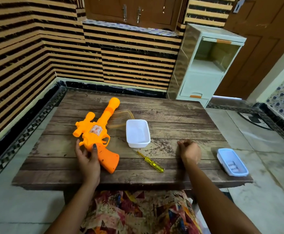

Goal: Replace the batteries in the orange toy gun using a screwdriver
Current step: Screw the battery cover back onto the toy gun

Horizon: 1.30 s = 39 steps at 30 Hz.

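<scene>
Orange toy gun [96,133] lies flat on the left part of the table [171,112], barrel pointing away and grip toward the person, with no cover visibly off, so the task looks to be at its very start. Left hand [87,157] wraps the back of the grip, thumb laid on top, steadying it rather than lifting. Just to the right the yellow screwdriver [149,159] lies untouched on the wood. Behind it stands an empty white tub [138,133], and a clear lid [121,118] rests beside the barrel. Right hand [189,152] sits curled into a loose fist near the middle of the table, holding nothing I can make out. At the table's right edge a blue-rimmed box [232,162] holds what seem to be batteries. Unscrewing, swapping cells and closing are all left.
</scene>
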Each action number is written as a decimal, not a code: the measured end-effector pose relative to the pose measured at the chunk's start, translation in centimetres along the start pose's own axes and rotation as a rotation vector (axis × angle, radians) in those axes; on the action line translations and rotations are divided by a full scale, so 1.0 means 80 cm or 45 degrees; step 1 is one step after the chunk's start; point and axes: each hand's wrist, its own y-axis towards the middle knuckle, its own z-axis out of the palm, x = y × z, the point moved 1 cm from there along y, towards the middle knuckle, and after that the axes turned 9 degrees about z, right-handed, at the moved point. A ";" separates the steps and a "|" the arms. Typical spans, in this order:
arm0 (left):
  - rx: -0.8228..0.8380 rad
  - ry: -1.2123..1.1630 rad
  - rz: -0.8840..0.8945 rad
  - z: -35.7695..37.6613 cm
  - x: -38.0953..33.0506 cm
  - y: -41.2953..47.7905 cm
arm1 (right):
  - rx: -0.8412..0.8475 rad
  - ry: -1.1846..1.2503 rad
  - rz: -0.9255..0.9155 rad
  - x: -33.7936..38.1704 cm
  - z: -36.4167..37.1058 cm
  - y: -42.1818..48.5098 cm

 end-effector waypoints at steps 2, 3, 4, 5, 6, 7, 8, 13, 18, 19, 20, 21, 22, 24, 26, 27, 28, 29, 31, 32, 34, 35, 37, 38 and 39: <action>-0.008 0.019 0.003 -0.001 0.000 0.001 | 0.005 -0.011 -0.021 -0.002 0.001 0.002; -0.011 0.024 0.001 -0.001 0.000 0.001 | 0.008 -0.017 -0.042 -0.005 0.001 0.003; -0.015 0.029 0.002 -0.002 -0.001 0.001 | 0.016 -0.025 -0.067 -0.008 0.003 0.002; -0.008 0.030 0.002 -0.001 -0.002 0.000 | 0.019 -0.016 -0.077 -0.010 0.003 0.002; -0.002 0.027 0.003 0.000 -0.002 0.000 | 0.027 0.000 -0.077 -0.012 0.003 0.003; -0.002 0.019 0.003 -0.001 -0.003 0.000 | 0.053 0.024 -0.071 -0.012 0.003 0.002; -0.002 0.010 0.005 0.000 -0.002 0.000 | 0.082 0.059 -0.057 -0.010 0.002 0.002; -0.001 -0.036 0.006 0.000 -0.003 0.000 | 0.290 0.484 -0.062 0.013 0.002 -0.033; 0.005 -0.070 -0.012 0.000 -0.005 0.000 | 0.702 0.668 -0.291 0.046 0.032 -0.139; 0.002 -0.071 -0.015 -0.001 -0.005 0.000 | 0.748 0.649 -0.351 0.052 0.039 -0.159; 0.000 -0.075 -0.017 -0.001 -0.005 0.000 | 0.783 0.626 -0.409 0.057 0.046 -0.176; -0.005 -0.077 -0.017 -0.001 -0.005 0.000 | 0.800 0.591 -0.467 0.060 0.054 -0.190; -0.009 -0.073 -0.017 -0.002 -0.004 0.000 | 0.812 0.558 -0.520 0.063 0.062 -0.205; -0.009 -0.064 -0.010 -0.003 -0.004 -0.001 | 0.813 0.527 -0.621 0.067 0.071 -0.227; 0.001 -0.060 -0.003 -0.002 -0.004 -0.001 | 0.802 0.527 -0.702 0.071 0.075 -0.241; 0.004 -0.061 -0.003 -0.003 -0.004 -0.001 | 0.802 0.516 -0.726 0.072 0.076 -0.246; 0.004 -0.063 -0.002 -0.002 -0.004 -0.001 | 0.791 0.496 -0.752 0.072 0.077 -0.248; 0.001 -0.065 -0.005 -0.002 -0.004 0.000 | 0.772 0.467 -0.779 0.072 0.077 -0.250; 0.001 -0.073 -0.016 -0.001 -0.003 0.001 | 0.740 0.412 -0.817 0.072 0.076 -0.250; 0.003 -0.082 -0.023 -0.001 -0.003 0.001 | 0.726 0.376 -0.831 0.072 0.076 -0.249; 0.009 -0.094 -0.035 -0.001 -0.002 0.001 | 0.681 0.282 -0.870 0.076 0.074 -0.247; 0.012 -0.100 -0.037 -0.001 -0.001 0.001 | 0.668 0.241 -0.891 0.079 0.073 -0.246; 0.015 -0.110 -0.035 -0.002 0.000 0.001 | 0.676 0.180 -0.925 0.085 0.071 -0.245; 0.016 -0.109 -0.033 -0.002 -0.001 0.001 | 0.690 0.157 -0.937 0.088 0.070 -0.244; 0.017 -0.110 -0.031 -0.002 -0.001 0.001 | 0.706 0.143 -0.946 0.090 0.070 -0.244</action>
